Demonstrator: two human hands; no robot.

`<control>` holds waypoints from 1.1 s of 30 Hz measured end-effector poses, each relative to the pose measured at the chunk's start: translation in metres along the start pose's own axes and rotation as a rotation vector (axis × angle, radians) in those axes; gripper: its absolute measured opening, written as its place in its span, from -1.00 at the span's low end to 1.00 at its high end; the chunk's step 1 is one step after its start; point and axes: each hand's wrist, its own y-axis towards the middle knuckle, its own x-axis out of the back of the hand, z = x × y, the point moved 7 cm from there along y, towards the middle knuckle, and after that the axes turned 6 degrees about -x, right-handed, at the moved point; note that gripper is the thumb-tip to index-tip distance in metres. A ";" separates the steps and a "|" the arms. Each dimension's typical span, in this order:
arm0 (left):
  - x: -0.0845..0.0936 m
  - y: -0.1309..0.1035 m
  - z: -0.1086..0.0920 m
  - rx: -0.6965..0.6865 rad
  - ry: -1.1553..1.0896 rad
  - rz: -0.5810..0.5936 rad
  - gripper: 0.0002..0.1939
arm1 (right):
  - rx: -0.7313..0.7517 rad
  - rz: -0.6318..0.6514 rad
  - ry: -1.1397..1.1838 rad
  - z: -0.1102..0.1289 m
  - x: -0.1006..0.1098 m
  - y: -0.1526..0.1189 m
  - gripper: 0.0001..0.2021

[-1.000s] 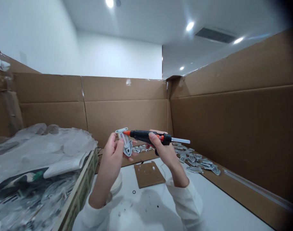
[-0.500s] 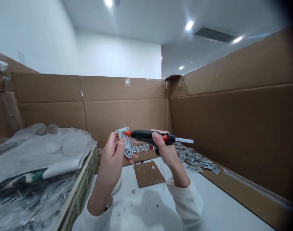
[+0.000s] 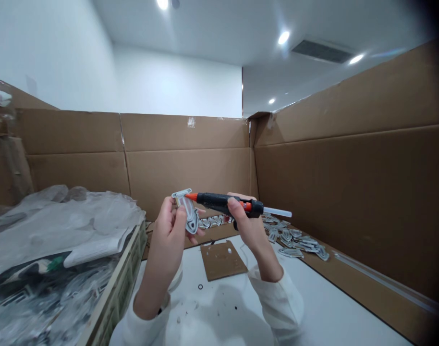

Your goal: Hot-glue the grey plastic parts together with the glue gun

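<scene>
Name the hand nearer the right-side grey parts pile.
Right: the right hand, around the glue gun, is left of the pile; the left hand, holding one part, is farther left.

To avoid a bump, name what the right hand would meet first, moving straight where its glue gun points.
The grey part in the left hand; the orange nozzle may touch it, depth being unclear.

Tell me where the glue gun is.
In the head view, the glue gun is in the right hand, just right of centre, its orange tip pointing at the part in the left hand.
</scene>
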 end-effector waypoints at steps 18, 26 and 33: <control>0.003 0.026 0.121 0.404 -0.163 0.108 -0.89 | -0.155 -0.313 0.222 0.001 0.040 0.008 -0.48; -0.001 0.021 0.185 0.670 -0.569 0.087 -0.85 | -0.099 -0.330 0.307 0.001 0.054 0.009 -0.51; -0.001 0.042 0.255 0.791 -0.474 -0.071 -0.84 | -0.088 -0.349 0.385 -0.001 0.068 0.014 -0.53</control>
